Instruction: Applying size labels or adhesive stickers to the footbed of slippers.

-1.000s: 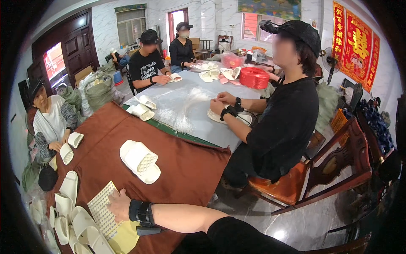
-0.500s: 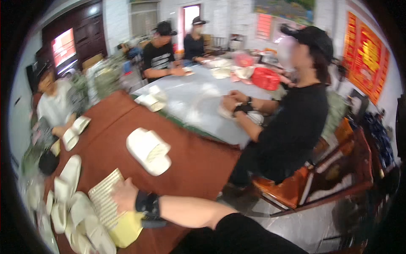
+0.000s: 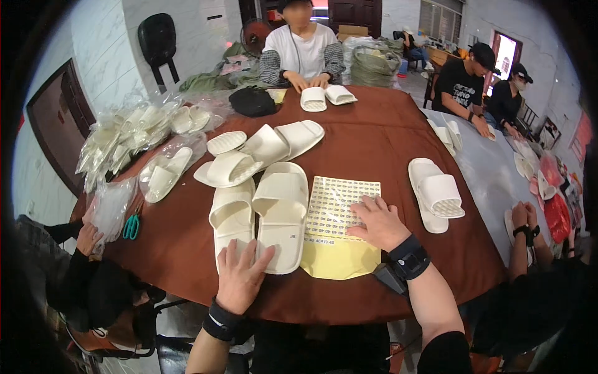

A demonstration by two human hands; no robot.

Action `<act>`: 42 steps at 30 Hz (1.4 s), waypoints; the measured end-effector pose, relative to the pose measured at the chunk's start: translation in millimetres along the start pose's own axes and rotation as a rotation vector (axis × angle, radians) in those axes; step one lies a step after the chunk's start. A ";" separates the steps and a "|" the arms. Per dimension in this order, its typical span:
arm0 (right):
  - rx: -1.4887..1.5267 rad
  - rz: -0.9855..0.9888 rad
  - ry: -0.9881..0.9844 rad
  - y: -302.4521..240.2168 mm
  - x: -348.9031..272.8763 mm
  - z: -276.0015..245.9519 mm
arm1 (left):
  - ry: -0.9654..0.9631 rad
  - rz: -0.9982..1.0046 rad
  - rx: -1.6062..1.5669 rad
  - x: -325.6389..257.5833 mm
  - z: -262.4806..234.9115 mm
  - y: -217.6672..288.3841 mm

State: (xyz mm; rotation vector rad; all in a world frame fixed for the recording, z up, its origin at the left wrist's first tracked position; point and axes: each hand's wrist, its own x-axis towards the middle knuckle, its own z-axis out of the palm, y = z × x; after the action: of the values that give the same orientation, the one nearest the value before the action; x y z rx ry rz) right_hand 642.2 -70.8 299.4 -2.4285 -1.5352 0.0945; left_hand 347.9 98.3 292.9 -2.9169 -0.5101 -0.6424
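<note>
My left hand (image 3: 242, 277) lies flat, fingers spread, on the heel ends of a pair of white slippers (image 3: 261, 215) lying side by side on the brown table (image 3: 374, 137). My right hand (image 3: 379, 222) rests with fingers apart on a sheet of small stickers (image 3: 339, 199) that lies over a yellow sheet (image 3: 339, 258). Both wrists wear black bands. Neither hand grips anything.
More loose white slippers (image 3: 261, 149) lie beyond the pair, another pair (image 3: 436, 193) to the right. Bagged slippers (image 3: 124, 134) pile at the left, green scissors (image 3: 131, 225) near them. A person (image 3: 302, 50) sits across; others sit at the right and left.
The view has swung left from the seated person in black to the table in front of me. My left hand now shows, laid on the slipper pair; my right hand stays on the sticker sheet.
</note>
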 end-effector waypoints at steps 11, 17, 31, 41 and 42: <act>0.023 -0.026 0.030 6.7 -0.7 1.5 | 0.010 -0.009 -0.026 -9.0 3.7 11.0; 0.173 -0.087 0.192 -5.2 0.5 -21.7 | 0.036 -0.031 -0.070 -9.5 3.0 9.9; 0.560 -0.307 0.033 -103.7 26.3 4.7 | 0.013 -0.001 -0.131 -9.5 0.5 7.4; 0.555 -0.399 0.122 -102.6 25.3 29.0 | -0.017 -0.036 -0.140 -9.3 0.0 9.9; 0.555 -0.396 0.119 -102.9 25.3 28.7 | -0.022 -0.039 -0.143 -9.0 -0.1 10.1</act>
State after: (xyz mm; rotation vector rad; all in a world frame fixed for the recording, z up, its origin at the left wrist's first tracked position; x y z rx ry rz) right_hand 557.3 -1.2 300.5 -1.6535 -1.6365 0.2532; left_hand 343.7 86.1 288.7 -3.0575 -0.5473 -0.6797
